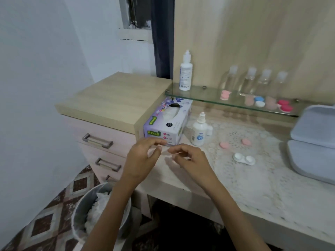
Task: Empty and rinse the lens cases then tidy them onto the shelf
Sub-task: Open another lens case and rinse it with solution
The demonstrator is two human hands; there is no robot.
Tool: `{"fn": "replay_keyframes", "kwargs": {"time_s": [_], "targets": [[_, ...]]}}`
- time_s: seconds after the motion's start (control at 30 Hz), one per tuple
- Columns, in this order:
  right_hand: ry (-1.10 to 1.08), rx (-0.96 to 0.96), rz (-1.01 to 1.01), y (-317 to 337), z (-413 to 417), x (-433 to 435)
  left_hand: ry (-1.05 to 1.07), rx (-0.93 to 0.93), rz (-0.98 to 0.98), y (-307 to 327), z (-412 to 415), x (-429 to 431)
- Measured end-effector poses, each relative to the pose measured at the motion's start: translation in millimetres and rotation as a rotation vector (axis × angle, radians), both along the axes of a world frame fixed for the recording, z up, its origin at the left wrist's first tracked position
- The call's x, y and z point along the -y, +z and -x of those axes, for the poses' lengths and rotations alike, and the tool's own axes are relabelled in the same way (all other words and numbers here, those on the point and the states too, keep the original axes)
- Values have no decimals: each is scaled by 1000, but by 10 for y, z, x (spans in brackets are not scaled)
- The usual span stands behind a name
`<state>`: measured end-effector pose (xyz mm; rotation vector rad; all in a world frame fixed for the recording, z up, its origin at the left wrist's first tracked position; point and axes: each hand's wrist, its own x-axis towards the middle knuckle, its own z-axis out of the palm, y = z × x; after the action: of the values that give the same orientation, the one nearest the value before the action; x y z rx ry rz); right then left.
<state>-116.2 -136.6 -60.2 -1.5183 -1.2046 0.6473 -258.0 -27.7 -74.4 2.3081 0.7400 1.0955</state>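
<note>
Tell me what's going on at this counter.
A person's left hand and right hand hover close together above the counter edge, by the tissue box; whether they pinch anything is unclear. An open white lens case and two pink caps lie on the lace mat. Coloured cases sit on the glass shelf.

Plain white wall (36, 69) at left, with window (134, 13) and dark curtain (162, 42) behind. Light-wood drawer unit (112, 98) with metal handles (97, 141) beside pale worktop (174, 183), backed by wood-grain panel (253, 33). Diamond-patterned floor (45, 223) below.
</note>
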Motion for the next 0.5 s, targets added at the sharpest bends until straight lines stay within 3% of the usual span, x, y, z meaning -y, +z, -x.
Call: {"fn": "replay_keyframes", "kwargs": {"time_s": [0.17, 0.3, 0.5], "targets": [[-152, 47, 9, 23, -502, 346, -138, 112, 167, -19, -515, 215], [-327, 110, -32, -27, -887, 606, -171, 141, 425, -75, -881, 317], [-512, 244, 45, -110, -1359, 949, -219, 186, 499, -75, -1277, 263]]}}
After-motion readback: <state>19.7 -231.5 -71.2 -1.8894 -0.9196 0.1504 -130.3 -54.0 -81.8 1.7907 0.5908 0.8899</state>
